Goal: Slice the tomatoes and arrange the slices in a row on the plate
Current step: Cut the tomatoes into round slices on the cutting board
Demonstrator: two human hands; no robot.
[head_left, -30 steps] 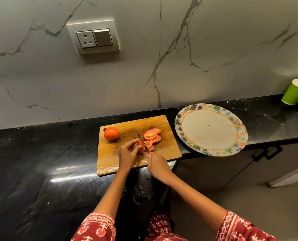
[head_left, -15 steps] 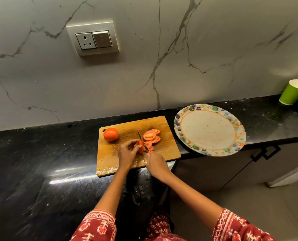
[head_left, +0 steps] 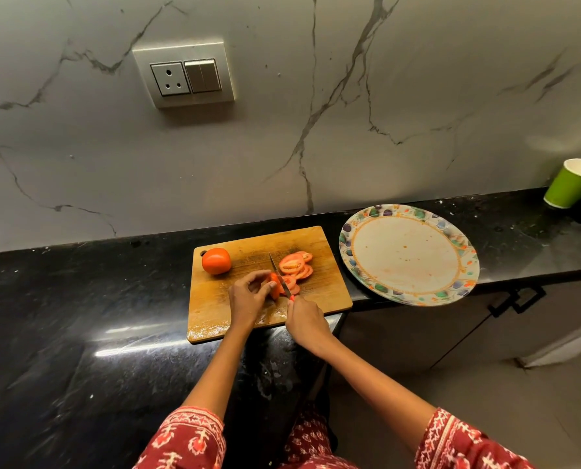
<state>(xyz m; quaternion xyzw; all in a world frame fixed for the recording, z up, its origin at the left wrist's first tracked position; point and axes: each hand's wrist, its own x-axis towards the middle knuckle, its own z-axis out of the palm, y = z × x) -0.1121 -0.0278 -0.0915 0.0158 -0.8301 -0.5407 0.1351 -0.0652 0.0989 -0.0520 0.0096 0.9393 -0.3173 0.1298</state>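
Fingertips of the left hand point(head_left: 248, 296), pinching the shrinking tomato stub point(head_left: 275, 288) on the cutting board point(head_left: 323, 286), sit just beside the knife point(head_left: 279, 275) gripped by the right hand point(head_left: 305, 321) — a slip on wet skin could nick them — while the plate point(head_left: 350, 252) waits bare of slices.

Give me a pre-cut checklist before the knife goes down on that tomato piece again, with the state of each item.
1. Left hand holds the tomato piece steady: ok.
2. Right hand grips the knife handle: ok.
3. Left fingertips stay away from the blade: cannot tell, they sit very close.
4. Cutting board sits fully on the counter: not ok, its near right corner overhangs the edge.
5. Cut slices lie right of the blade: ok.
6. Plate is ready for slices: ok.
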